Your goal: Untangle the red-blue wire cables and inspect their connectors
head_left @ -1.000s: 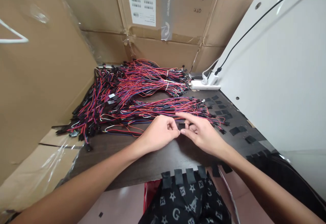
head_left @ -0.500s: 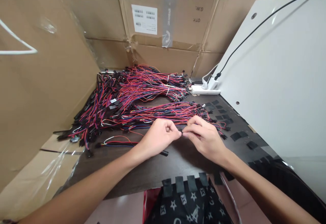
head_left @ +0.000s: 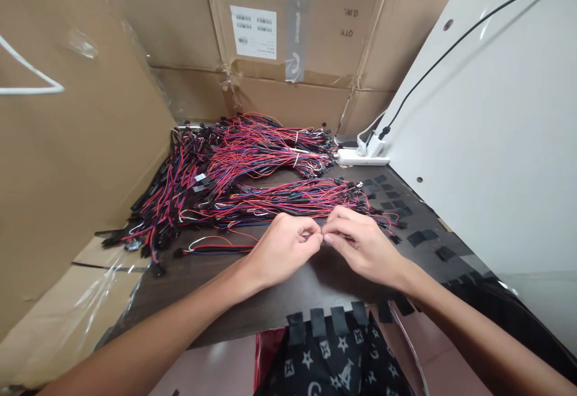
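Note:
My left hand (head_left: 286,246) is closed in a pinch above the near part of the table, over the right end of a single wire harness (head_left: 211,250). The harness has red, blue and white wires and a black connector at its left end. Its right part runs into my left hand, where the fingers hide it. My right hand (head_left: 358,240) is also closed, thumb and forefinger pinched, its fingertips meeting those of my left. Whatever sits between the fingertips is too small and covered to name.
Bundled wire harnesses (head_left: 270,149) are heaped behind my hands, with more piled at left (head_left: 171,198). A white power strip (head_left: 363,157) stands at the back right by a white panel (head_left: 496,113). Black tape pieces (head_left: 422,237) stick to the table. Cardboard (head_left: 189,17) walls the back and left.
My left hand has come slightly lower and its fingers have curled in. The harness has shifted a little, and its black sleeve end, visible before below my left hand, is now out of sight.

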### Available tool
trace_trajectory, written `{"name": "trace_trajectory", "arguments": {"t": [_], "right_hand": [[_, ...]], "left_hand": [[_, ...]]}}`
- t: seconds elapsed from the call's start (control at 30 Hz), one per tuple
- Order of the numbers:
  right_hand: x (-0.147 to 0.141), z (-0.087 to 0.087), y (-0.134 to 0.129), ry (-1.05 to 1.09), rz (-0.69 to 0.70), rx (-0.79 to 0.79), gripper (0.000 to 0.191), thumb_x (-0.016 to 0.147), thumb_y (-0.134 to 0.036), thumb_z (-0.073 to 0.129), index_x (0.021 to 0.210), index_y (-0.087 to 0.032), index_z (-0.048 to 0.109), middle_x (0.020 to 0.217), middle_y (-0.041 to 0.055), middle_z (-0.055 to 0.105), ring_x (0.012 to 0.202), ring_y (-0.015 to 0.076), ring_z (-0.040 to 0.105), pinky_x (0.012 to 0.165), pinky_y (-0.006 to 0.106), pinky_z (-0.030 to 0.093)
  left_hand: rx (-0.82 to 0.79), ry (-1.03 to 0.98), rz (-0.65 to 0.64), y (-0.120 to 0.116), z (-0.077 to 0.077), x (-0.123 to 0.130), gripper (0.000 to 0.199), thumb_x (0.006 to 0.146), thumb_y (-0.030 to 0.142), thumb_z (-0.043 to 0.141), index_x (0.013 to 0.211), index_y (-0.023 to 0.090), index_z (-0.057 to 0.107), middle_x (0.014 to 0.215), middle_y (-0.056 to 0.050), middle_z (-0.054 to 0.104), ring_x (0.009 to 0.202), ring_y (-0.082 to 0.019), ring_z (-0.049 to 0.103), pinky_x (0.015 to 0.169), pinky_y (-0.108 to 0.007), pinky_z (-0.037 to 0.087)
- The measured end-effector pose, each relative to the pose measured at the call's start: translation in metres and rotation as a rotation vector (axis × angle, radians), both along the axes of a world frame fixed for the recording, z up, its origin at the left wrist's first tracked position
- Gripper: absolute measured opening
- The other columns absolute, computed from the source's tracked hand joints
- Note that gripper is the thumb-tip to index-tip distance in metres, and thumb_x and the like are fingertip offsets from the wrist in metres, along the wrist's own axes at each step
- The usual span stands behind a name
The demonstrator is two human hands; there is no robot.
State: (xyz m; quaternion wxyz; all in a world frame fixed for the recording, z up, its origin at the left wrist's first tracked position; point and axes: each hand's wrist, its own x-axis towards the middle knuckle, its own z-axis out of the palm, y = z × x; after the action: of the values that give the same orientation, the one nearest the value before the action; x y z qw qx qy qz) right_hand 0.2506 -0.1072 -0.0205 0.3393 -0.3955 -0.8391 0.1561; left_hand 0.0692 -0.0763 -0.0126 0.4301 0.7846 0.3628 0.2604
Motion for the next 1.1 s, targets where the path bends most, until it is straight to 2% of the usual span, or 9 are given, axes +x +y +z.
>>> {"name": "trace_trajectory", "arguments": {"t": [0.07, 0.13, 0.23, 0.33, 0.47, 0.53, 0.67, 0.9, 1.1], "right_hand": [[0.0, 0.002, -0.002, 0.009, 0.003, 0.019, 0.015, 0.083, -0.006, 0.047, 0.088, -0.015, 0.058, 0.082, 0.0053, 0.054, 0.071, 0.0152, 0.051, 0.062, 0.027, 0.043], [0.0, 0.002, -0.004, 0.003, 0.014, 0.061, 0.026, 0.077, -0.003, 0.046, 0.098, -0.015, 0.056, 0.085, 0.0061, 0.053, 0.074, 0.0158, 0.051, 0.063, 0.027, 0.044], [0.002, 0.0, -0.005, -0.088, 0.047, 0.146, 0.031, 0.079, -0.002, 0.044, 0.105, -0.014, 0.054, 0.09, 0.008, 0.054, 0.079, 0.0164, 0.053, 0.066, 0.026, 0.047], [0.005, -0.004, -0.004, -0.209, 0.047, 0.261, 0.019, 0.086, -0.007, 0.043, 0.097, -0.014, 0.057, 0.086, 0.0082, 0.055, 0.073, 0.0155, 0.054, 0.06, 0.025, 0.045], [0.007, -0.01, 0.0, -0.193, 0.023, 0.407, 0.015, 0.093, -0.015, 0.047, 0.083, -0.015, 0.059, 0.076, 0.0053, 0.06, 0.064, 0.0127, 0.053, 0.05, 0.023, 0.037], [0.005, -0.011, 0.001, -0.106, 0.003, 0.378, 0.016, 0.093, -0.014, 0.048, 0.08, -0.015, 0.058, 0.073, 0.0038, 0.061, 0.064, 0.0121, 0.054, 0.053, 0.023, 0.038], [0.001, -0.01, 0.001, 0.079, -0.041, 0.193, 0.018, 0.091, -0.014, 0.05, 0.075, -0.015, 0.057, 0.066, 0.0011, 0.057, 0.058, 0.0102, 0.05, 0.056, 0.022, 0.039], [-0.002, -0.002, 0.002, 0.275, -0.159, -0.373, 0.021, 0.083, -0.028, 0.057, 0.068, -0.014, 0.059, 0.059, -0.0011, 0.053, 0.05, 0.0088, 0.041, 0.046, 0.022, 0.031], [-0.003, 0.004, 0.003, 0.448, -0.16, -0.709, 0.023, 0.075, -0.035, 0.064, 0.065, -0.014, 0.057, 0.045, -0.0078, 0.033, 0.04, 0.0054, 0.027, 0.039, 0.02, 0.019]], "left_hand": [[-0.11, -0.034, -0.004, 0.002, 0.001, 0.0, 0.017, 0.075, 0.018, 0.05, 0.063, 0.012, 0.061, 0.055, 0.004, 0.046, 0.053, -0.007, 0.037, 0.05, -0.02, 0.028], [-0.258, -0.077, -0.007, 0.004, 0.002, 0.001, 0.014, 0.071, 0.019, 0.053, 0.059, 0.013, 0.058, 0.052, 0.005, 0.042, 0.05, -0.006, 0.033, 0.047, -0.02, 0.024], [-0.558, -0.167, 0.013, 0.006, 0.003, 0.002, 0.01, 0.065, 0.021, 0.056, 0.058, 0.014, 0.055, 0.045, 0.008, 0.031, 0.041, -0.004, 0.021, 0.041, -0.02, 0.014], [-0.796, -0.26, 0.036, 0.005, 0.004, 0.002, 0.011, 0.063, 0.023, 0.061, 0.059, 0.015, 0.054, 0.042, 0.011, 0.024, 0.039, -0.002, 0.013, 0.039, -0.02, 0.009], [-0.843, -0.306, 0.028, 0.004, 0.004, 0.002, 0.016, 0.064, 0.025, 0.066, 0.06, 0.014, 0.055, 0.044, 0.01, 0.025, 0.04, -0.002, 0.013, 0.04, -0.019, 0.007], [-0.824, -0.33, 0.005, 0.004, 0.002, 0.002, 0.016, 0.064, 0.027, 0.065, 0.061, 0.014, 0.056, 0.045, 0.01, 0.026, 0.04, -0.002, 0.014, 0.039, -0.019, 0.008], [-0.695, -0.311, -0.009, 0.006, -0.001, 0.003, 0.017, 0.064, 0.028, 0.064, 0.065, 0.014, 0.057, 0.047, 0.008, 0.034, 0.039, -0.003, 0.021, 0.039, -0.02, 0.012], [-0.259, -0.143, 0.006, 0.003, -0.001, 0.001, 0.012, 0.073, 0.019, 0.057, 0.064, 0.011, 0.058, 0.053, 0.004, 0.045, 0.05, -0.006, 0.037, 0.048, -0.019, 0.029], [0.162, -0.027, -0.029, -0.001, -0.001, -0.002, 0.014, 0.078, 0.01, 0.054, 0.067, 0.011, 0.062, 0.051, 0.005, 0.048, 0.046, -0.006, 0.037, 0.047, -0.019, 0.029]]}}
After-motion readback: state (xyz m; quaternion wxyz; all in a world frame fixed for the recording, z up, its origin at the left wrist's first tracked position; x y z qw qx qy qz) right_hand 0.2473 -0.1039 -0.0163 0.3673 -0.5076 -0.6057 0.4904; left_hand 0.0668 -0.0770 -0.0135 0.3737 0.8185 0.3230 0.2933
